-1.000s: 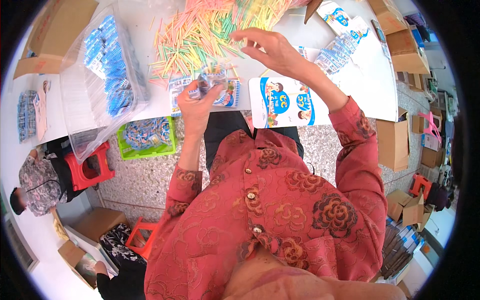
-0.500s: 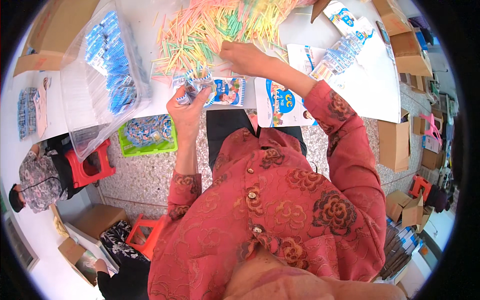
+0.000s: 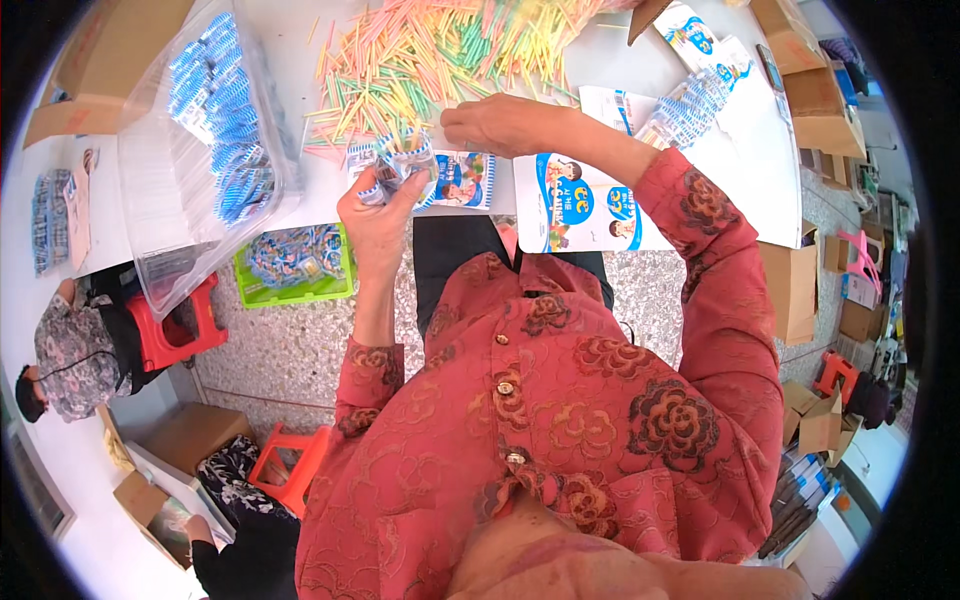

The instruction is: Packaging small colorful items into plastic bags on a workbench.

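Observation:
My left hand (image 3: 378, 222) grips a small blue-and-white striped packet (image 3: 410, 168) at the table's near edge. Thin pastel sticks poke out of the packet's upper end. My right hand (image 3: 500, 125) hovers just to the right of that end, knuckles up. Its fingers are bent together, and whatever lies between them is hidden. Beyond both hands spreads a loose pile of pink, yellow and green sticks (image 3: 400, 75). A flat printed packet (image 3: 465, 180) lies beside the left hand, and a larger white-and-blue printed bag (image 3: 575, 205) lies under my right forearm.
A clear plastic tub (image 3: 150, 180) at left contains rows of striped packets (image 3: 222, 110). Below the table edge sits a green crate (image 3: 300, 298) of packets. More packets (image 3: 690, 108) lie at right. Cardboard boxes (image 3: 790, 290), red stools (image 3: 175, 335) and two other people surround the table.
My right hand has come slightly nearer, away from the stick pile and toward the packet's top. The left hand still holds the packet in nearly the same place.

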### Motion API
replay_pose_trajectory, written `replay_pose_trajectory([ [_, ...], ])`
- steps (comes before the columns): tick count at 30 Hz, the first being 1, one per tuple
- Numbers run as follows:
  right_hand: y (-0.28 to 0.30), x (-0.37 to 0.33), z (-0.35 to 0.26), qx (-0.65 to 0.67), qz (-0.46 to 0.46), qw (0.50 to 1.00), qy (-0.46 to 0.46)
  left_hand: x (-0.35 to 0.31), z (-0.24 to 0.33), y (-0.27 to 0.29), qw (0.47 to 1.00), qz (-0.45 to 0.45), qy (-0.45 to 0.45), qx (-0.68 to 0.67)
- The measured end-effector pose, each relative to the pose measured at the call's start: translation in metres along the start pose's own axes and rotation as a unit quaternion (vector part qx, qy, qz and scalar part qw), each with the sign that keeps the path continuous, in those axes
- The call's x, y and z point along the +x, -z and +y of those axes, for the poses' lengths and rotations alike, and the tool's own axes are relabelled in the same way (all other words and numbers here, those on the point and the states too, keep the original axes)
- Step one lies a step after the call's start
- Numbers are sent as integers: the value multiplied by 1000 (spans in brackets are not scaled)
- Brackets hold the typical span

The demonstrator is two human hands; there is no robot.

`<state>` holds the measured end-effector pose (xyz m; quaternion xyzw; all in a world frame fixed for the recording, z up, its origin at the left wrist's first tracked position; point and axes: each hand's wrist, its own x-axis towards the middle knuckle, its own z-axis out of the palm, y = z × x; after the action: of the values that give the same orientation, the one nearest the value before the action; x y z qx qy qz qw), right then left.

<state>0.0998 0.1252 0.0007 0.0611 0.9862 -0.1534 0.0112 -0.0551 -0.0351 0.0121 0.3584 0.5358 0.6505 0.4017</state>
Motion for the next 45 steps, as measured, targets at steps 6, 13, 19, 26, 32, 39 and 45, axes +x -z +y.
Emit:
replay_pose_trajectory([
  [6, -1, -4, 5, -82, -1, 996, 36, -1, 0, -5, 1000, -10, 5, 6],
  [13, -10, -16, -1, -115, 6, 992, -45, -5, -3, -9, 999, -18, 17, 27],
  [19, -22, -26, 4, -88, 105, 986, -92, -5, -5, -18, 998, -41, -4, 37],
  [26, 44, -50, -17, 409, 308, 834, -206, -5, -8, -22, 996, -68, -10, 57],
  [32, 86, -61, -67, 442, 382, 802, -128, -3, -4, -35, 994, -90, 9, 60],
  [39, 73, -59, -67, 184, 387, 903, -31, -5, 1, -48, 994, -102, 47, -7],
  [45, 81, -61, -69, 260, 312, 908, -103, -6, 1, -50, 994, -99, 46, -5],
])
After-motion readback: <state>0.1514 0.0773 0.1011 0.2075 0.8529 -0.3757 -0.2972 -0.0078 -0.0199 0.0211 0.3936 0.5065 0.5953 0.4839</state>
